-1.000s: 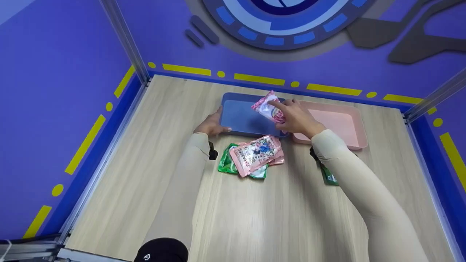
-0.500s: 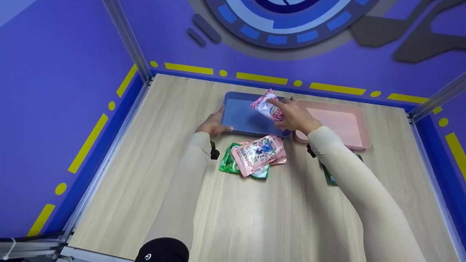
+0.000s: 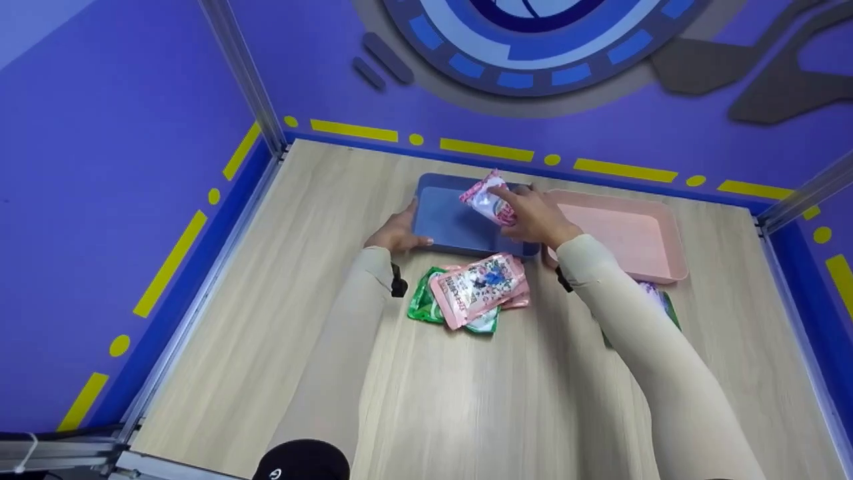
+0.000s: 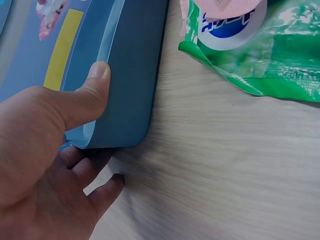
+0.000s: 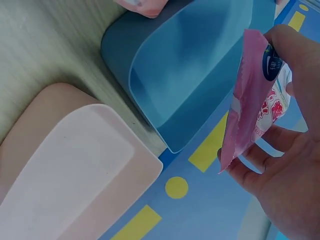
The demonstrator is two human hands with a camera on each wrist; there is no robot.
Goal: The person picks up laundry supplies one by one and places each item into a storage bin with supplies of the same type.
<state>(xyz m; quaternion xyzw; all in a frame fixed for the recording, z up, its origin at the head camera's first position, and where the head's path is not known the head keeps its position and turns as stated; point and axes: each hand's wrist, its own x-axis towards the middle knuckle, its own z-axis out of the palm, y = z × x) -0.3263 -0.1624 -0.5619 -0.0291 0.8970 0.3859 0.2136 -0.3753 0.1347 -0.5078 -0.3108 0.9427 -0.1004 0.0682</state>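
Note:
My right hand (image 3: pixel 535 215) holds a pink-and-white snack packet (image 3: pixel 492 202) above the blue tray (image 3: pixel 445 217). In the right wrist view, the thumb and fingers grip the packet (image 5: pixel 257 100) at its edges, and it hangs tilted. At the tray's left end is my left hand (image 3: pixel 398 231). Its thumb lies on the rim and its fingers wrap the corner, as the left wrist view of the tray (image 4: pixel 132 80) shows. Just in front of the tray lies a pile: a pink pouch (image 3: pixel 476 288) on top of green pouches (image 3: pixel 424 303).
A pink tray (image 3: pixel 626 233) stands right beside the blue one. Another green pouch (image 3: pixel 668 310) lies in front of it, partly hidden by my right sleeve. Purple panels (image 3: pixel 373 100) border the wooden table (image 3: pixel 440 400) at the back and sides.
The whole view has shifted slightly. My right forearm has moved a little left, uncovering more of the green pouch on the right. Both hands keep their hold on the packet and tray.

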